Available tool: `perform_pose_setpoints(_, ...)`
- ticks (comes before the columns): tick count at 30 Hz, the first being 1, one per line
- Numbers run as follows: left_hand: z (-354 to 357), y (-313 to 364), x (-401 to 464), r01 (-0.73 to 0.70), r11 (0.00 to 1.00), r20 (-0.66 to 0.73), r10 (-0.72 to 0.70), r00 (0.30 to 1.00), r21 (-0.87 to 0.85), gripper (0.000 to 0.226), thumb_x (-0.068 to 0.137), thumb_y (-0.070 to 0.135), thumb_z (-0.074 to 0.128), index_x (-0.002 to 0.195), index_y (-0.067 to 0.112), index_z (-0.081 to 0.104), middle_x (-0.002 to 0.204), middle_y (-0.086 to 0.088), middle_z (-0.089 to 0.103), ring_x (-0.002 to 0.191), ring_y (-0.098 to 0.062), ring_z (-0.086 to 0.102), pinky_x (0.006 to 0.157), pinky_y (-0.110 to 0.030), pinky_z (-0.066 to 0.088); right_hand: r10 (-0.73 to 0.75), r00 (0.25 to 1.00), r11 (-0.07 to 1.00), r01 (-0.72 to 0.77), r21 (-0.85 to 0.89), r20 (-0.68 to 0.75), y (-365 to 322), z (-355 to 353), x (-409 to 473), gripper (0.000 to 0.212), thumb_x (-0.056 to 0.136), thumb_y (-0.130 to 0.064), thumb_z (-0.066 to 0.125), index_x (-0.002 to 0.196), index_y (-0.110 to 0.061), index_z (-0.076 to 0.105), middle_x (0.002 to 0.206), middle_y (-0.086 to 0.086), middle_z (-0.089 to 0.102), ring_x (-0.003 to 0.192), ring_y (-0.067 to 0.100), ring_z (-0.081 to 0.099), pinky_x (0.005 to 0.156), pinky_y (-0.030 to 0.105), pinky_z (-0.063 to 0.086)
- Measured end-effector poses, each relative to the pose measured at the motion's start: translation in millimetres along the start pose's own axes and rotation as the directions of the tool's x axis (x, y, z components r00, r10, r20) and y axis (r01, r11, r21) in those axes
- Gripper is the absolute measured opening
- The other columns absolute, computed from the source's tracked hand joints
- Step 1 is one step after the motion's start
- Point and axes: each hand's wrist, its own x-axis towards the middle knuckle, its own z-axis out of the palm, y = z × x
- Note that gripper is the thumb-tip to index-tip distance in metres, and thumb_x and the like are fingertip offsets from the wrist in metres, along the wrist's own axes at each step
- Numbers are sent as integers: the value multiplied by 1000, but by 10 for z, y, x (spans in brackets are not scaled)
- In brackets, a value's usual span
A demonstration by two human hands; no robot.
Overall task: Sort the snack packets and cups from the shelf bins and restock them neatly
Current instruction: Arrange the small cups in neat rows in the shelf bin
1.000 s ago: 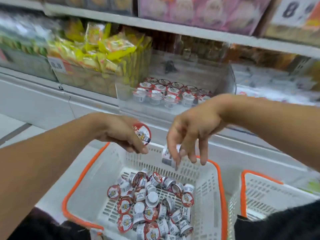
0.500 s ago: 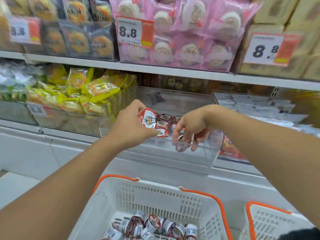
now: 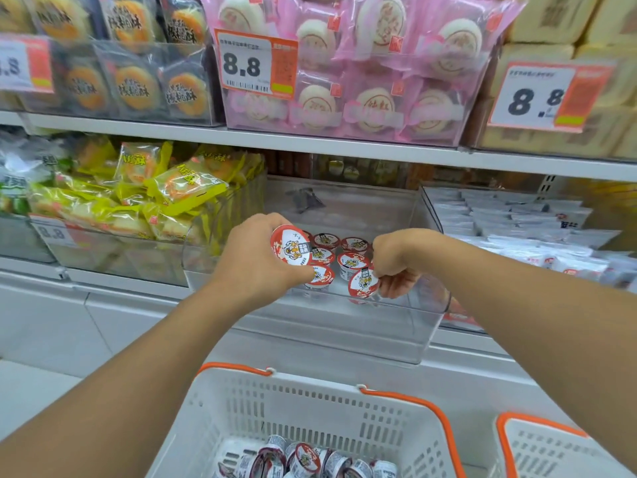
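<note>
we reach both bare arms into the clear plastic shelf bin (image 3: pixel 344 326) on the lower shelf. our left hand (image 3: pixel 256 260) has its fingers wrapped around a small round cup with a red-and-white foil lid (image 3: pixel 290 245), tilted so the lid faces us, held above the front left of the bin. our right hand (image 3: pixel 393 262) pinches a second red-and-white lidded cup (image 3: pixel 362 282) between curled fingers, also tilted, low inside the bin just beside the front row.

a cluster of matching lidded cups (image 3: pixel 339 251) stands upright in rows on the bin floor between the two hands; the back part of the bin is bare.

below us, a white plastic shopping basket with orange handles (image 3: pixel 310 408) holds a loose heap of the same small cups (image 3: pixel 303 458), lying every way. a second white basket with an orange rim (image 3: pixel 551 450) sits just beside it on the right; its contents cannot be seen.

yellow snack packets (image 3: pixel 148 191) fill the bin to the left, white packets (image 3: pixel 517 222) the bin to the right. pink-wrapped round cakes (image 3: pixel 362 74) sit on the shelf above, behind an orange-and-white price tag (image 3: pixel 256 67).
</note>
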Motion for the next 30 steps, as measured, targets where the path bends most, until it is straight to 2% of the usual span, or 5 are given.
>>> perform_pose_setpoints(6, 79, 50, 20, 56, 995, 16, -55, 998, -83, 68, 58, 29, 96, 108, 28, 50, 97, 8, 63, 78, -6, 62, 46, -7, 44, 4, 988, 1000, 1, 32, -157, -32, 161, 15, 22, 98, 6, 43, 106, 12, 62, 74, 21, 67, 69, 30, 69, 82, 43, 61)
perform_pose_setpoints(14, 126, 47, 59, 25, 999, 63, -23, 998, -33, 57, 54, 32, 97, 101, 25, 64, 98, 5, 67, 79, -6, 63, 59, -14, 50, 61, 981, 984, -27, 178, -184, -105, 169, 15, 9, 94, -3, 64, 89, -2, 56, 73, 10, 71, 54, 17, 70, 52, 24, 58)
perform_pose_setpoints(18, 206, 34, 81, 12, 994, -1, -12, 1000, -110, 85, 57, 27, 96, 131, 20, 55, 106, 6, 68, 93, -12, 66, 79, -25, 57, -196, 925, 974, 223, 48, -325, -154, -42, -222, 9, 91, -4, 65, 85, 3, 64, 90, 13, 72, 59, 15, 59, 45, 21, 46)
perform_pose_setpoints(22, 313, 96, 93, -57, 978, -35, 51, 998, -198, 73, 59, 24, 95, 122, 16, 59, 106, 5, 69, 95, -10, 66, 80, -17, 54, -343, 939, 688, 275, 672, -34, -239, -157, -456, 30, 94, -15, 64, 122, -4, 62, 113, 18, 70, 86, 32, 74, 77, 39, 62)
perform_pose_setpoints(30, 494, 167, 196, -66, 967, 93, 91, 992, -248, 57, 65, 16, 92, 114, 17, 63, 105, 4, 69, 100, -12, 66, 84, -25, 57, -384, 922, 812, 359, 460, -40, -114, -135, -421, 29, 81, -17, 81, 105, -5, 72, 106, 13, 73, 91, 22, 73, 86, 39, 60)
